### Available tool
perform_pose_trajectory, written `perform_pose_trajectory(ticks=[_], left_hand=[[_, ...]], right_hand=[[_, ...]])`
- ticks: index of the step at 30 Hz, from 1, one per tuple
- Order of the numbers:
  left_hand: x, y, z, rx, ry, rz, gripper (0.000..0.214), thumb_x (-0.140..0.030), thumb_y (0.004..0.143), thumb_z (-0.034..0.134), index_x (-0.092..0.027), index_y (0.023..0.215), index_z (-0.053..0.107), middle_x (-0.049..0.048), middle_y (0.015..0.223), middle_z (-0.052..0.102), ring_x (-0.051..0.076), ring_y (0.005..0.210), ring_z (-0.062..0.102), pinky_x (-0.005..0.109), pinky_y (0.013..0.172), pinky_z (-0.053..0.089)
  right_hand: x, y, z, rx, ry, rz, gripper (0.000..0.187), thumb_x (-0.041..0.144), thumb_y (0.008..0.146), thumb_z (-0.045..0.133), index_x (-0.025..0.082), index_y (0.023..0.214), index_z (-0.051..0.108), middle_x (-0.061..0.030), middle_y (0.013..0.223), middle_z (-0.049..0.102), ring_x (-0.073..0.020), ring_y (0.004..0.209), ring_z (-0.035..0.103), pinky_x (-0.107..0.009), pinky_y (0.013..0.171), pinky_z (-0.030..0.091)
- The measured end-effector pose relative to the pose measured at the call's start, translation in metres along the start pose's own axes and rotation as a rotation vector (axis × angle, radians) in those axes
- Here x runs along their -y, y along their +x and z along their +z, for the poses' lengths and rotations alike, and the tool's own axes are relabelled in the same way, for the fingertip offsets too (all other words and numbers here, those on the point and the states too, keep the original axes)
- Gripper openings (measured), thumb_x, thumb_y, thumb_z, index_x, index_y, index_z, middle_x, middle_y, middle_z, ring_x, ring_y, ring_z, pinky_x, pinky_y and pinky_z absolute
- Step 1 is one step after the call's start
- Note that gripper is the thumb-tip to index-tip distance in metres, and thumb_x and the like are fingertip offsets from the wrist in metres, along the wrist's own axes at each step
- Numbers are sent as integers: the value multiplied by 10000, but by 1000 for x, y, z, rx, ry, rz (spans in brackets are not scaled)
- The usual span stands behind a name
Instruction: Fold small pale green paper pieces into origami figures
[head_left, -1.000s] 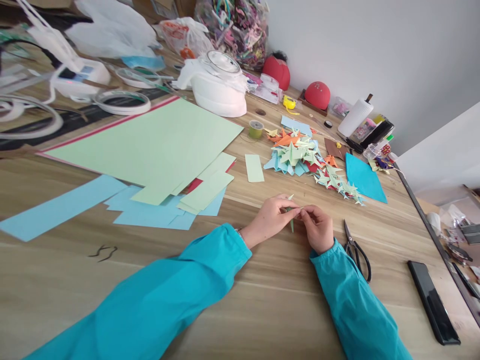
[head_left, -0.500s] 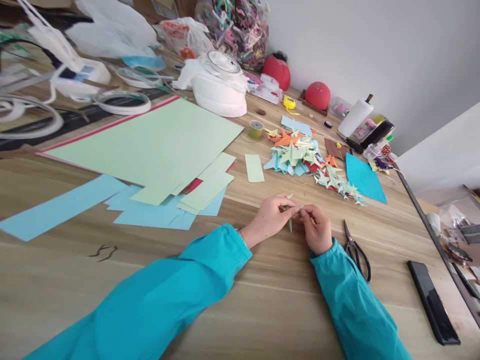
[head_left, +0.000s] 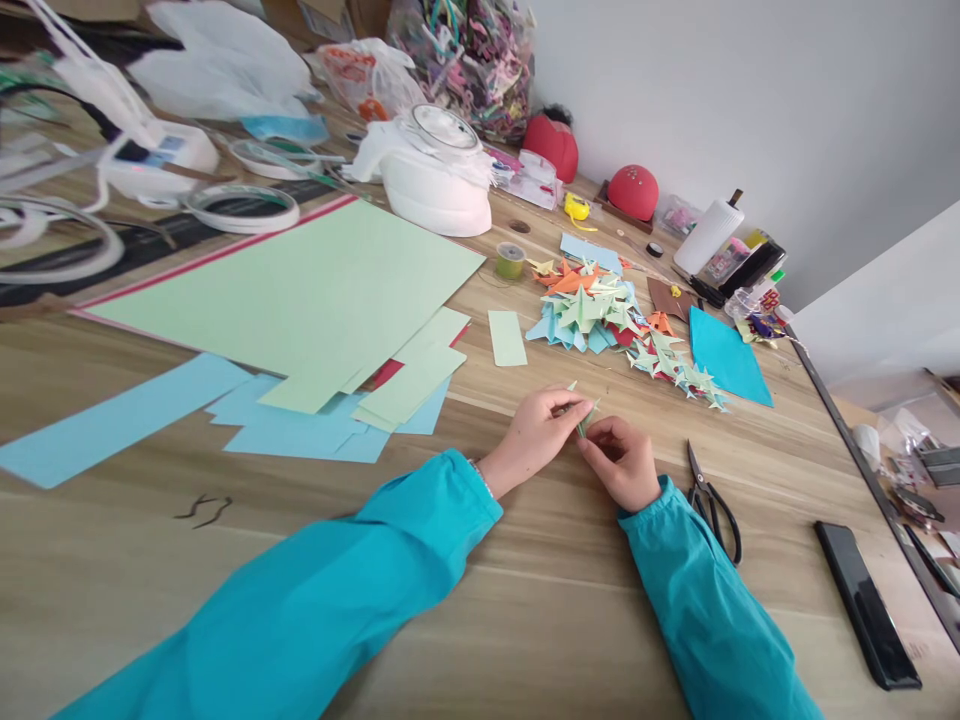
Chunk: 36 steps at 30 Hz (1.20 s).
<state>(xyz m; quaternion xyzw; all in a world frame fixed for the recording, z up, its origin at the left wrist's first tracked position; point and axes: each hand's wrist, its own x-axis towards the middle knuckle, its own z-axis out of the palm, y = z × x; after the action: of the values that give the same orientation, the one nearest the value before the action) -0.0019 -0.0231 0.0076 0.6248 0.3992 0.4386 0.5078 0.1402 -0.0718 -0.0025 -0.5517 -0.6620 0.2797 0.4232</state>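
Observation:
Between my hands is a small folded piece of pale green paper (head_left: 587,418), its pointed tips sticking out past the fingers. My left hand (head_left: 536,432) pinches it between thumb and forefinger. At its lower tip, the thumb and fingertips of my right hand (head_left: 621,462) close on the paper. Beyond the hands lies a heap of folded paper stars (head_left: 585,305) in green, blue and orange, with smaller green ones (head_left: 664,358) trailing to the right. A small green paper rectangle (head_left: 508,338) lies flat on the wooden table, left of the heap.
Black-handled scissors (head_left: 709,495) rest right of my right hand, and a long black case (head_left: 866,605) farther right. Large green sheets (head_left: 300,290) and blue paper strips (head_left: 120,415) cover the left. A spool (head_left: 511,260), tape measure (head_left: 577,206) and red pincushion (head_left: 634,192) stand farther back.
My right fingers have shifted slightly down and left, from the paper's right-hand tip to its lower tip. The folded paper has turned between the hands.

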Motion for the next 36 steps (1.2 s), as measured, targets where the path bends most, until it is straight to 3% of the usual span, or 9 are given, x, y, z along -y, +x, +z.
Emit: perform_pose_trajectory(ticks=[7, 11, 16, 21, 29, 36], left_hand=[[0, -1, 2, -3, -92, -88, 272, -324, 734, 616, -136, 916, 690, 74, 918, 680, 186, 782, 619, 297, 683, 511], [-2, -3, 3, 21, -227, -159, 331, -346, 718, 631, -123, 959, 667, 70, 889, 658, 154, 684, 613, 285, 623, 524], [-4, -3, 1, 54, -365, -108, 302, -408, 763, 549, -132, 760, 672, 76, 987, 626, 189, 843, 591, 267, 605, 531], [-6, -4, 0, 155, -282, -60, 238, -327, 780, 531, -142, 746, 676, 56, 917, 629, 123, 658, 552, 249, 580, 497], [-4, -5, 1, 257, -178, -34, 233, -321, 773, 552, -140, 718, 689, 61, 813, 653, 154, 721, 576, 234, 577, 474], [3, -8, 5, 165, -136, 53, 102, -221, 704, 638, -136, 724, 690, 74, 859, 679, 166, 749, 620, 257, 642, 510]], right_hand=[[-6, 0, 2, -51, 21, 70, 146, 311, 801, 582, 190, 816, 663, -57, 751, 691, -173, 653, 625, -300, 621, 496], [-6, 2, 1, -148, 64, 109, 157, 322, 789, 594, 188, 833, 661, -35, 687, 676, -164, 626, 615, -298, 613, 490], [-9, 7, -3, -292, 307, 191, 210, 377, 722, 659, 172, 763, 653, -5, 605, 638, -134, 565, 573, -261, 539, 454], [-13, 13, -9, -404, 584, 329, 284, 401, 632, 732, 168, 765, 639, 30, 532, 586, -102, 482, 510, -228, 472, 399], [-8, 15, -16, -312, 679, 350, 281, 429, 647, 706, 175, 667, 588, 50, 481, 505, -78, 424, 431, -209, 425, 333], [-9, 14, -14, -297, 708, 375, 267, 381, 636, 729, 177, 753, 601, 56, 526, 522, -77, 440, 449, -205, 437, 354]])
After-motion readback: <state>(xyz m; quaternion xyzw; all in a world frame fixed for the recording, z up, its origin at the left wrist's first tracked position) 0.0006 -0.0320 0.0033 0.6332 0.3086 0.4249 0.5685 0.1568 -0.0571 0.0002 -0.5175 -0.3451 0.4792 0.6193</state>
